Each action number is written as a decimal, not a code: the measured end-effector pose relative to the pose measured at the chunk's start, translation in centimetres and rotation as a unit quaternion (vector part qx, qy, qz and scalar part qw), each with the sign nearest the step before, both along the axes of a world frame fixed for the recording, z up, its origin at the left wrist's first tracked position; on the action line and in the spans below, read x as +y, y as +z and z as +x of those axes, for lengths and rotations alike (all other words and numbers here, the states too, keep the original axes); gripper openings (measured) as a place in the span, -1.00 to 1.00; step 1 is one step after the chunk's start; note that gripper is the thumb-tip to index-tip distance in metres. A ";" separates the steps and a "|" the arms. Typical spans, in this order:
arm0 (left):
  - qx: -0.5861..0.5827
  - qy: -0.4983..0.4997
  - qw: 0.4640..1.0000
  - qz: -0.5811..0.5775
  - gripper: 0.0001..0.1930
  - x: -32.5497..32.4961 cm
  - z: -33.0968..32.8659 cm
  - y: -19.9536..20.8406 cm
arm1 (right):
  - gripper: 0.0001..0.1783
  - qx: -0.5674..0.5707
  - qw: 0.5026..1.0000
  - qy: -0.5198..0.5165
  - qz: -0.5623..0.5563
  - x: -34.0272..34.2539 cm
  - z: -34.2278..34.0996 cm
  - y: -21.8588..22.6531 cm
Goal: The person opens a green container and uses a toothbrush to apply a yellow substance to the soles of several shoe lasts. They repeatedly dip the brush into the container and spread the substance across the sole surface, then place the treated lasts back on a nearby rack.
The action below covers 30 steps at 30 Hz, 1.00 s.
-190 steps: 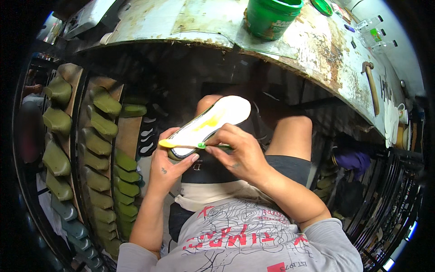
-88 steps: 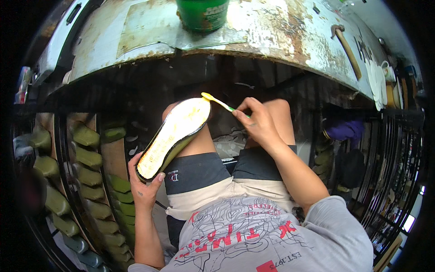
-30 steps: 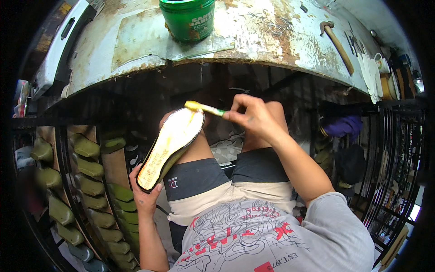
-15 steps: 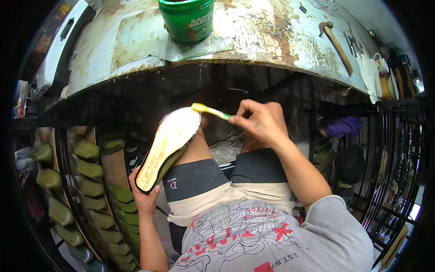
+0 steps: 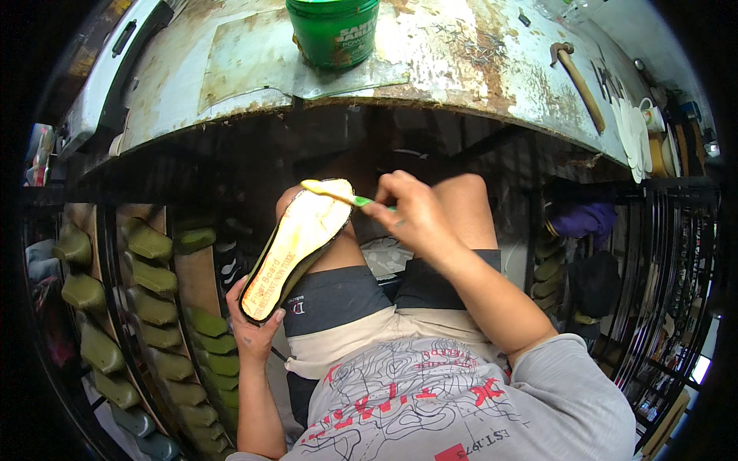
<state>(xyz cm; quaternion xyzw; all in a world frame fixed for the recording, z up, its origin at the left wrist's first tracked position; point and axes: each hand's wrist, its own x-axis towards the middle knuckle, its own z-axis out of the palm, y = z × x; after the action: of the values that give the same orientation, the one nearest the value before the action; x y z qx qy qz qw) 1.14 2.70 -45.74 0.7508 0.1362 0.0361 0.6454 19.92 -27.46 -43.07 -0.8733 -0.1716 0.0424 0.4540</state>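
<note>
Left hand (image 5: pixel 257 332) first: its grip is clamped around the narrow end of a shoe form (image 5: pixel 294 283), tilted sole-up by the person's left thigh, pale insole board (image 5: pixel 296 234) on show! And the right hand (image 5: pixel 411 213), grip pinched tight on a brush (image 5: pixel 332 192), has the yellow head lying across the wide end; whether it touches, one can't quite tell. Up on the worktop (image 5: pixel 254 65), a green bucket (image 5: pixel 338 38) stands near the edge, a hammer (image 5: pixel 582 86) well off to its right.
</note>
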 end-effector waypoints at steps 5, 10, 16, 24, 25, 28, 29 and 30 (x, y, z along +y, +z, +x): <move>0.005 0.010 1.000 -0.005 -0.14 0.0 0.1 0.2 | -0.73 -0.001 1.000 -0.011 -0.009 1.0 0.9 1.1; 0.007 0.008 1.000 0.011 -0.12 -0.3 0.2 0.2 | -0.73 0.042 0.997 -0.046 -0.043 -0.1 0.2 1.9; 0.016 0.009 1.000 -0.009 -0.12 -0.3 0.4 0.6 | -0.74 -0.017 0.996 -0.010 -0.087 0.2 -1.4 2.1; 0.014 0.006 1.000 -0.010 -0.14 -0.4 0.3 0.6 | -0.72 0.003 0.999 -0.007 -0.041 -1.7 -2.8 0.8; 0.012 0.004 1.000 -0.025 -0.14 -0.4 0.3 0.7 | -0.72 0.010 1.000 0.013 -0.021 -1.1 -3.6 0.9; 0.012 -0.001 0.999 -0.032 -0.14 -0.5 0.5 1.0 | -0.72 0.033 0.999 0.017 -0.013 0.3 -4.2 1.7; 0.016 0.000 1.000 -0.013 -0.14 -0.5 0.6 1.0 | -0.72 0.005 1.000 0.006 -0.019 0.6 -3.6 2.0; 0.016 0.000 1.000 -0.006 -0.14 -0.5 0.6 1.0 | -0.73 -0.023 0.999 -0.003 -0.026 0.9 -2.6 2.2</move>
<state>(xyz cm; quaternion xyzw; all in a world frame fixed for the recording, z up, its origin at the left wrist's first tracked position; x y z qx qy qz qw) 1.75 2.20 -44.69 0.7472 0.1470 0.0234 0.6477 17.35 -26.58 -40.91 -0.8861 -0.1782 0.0251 0.4272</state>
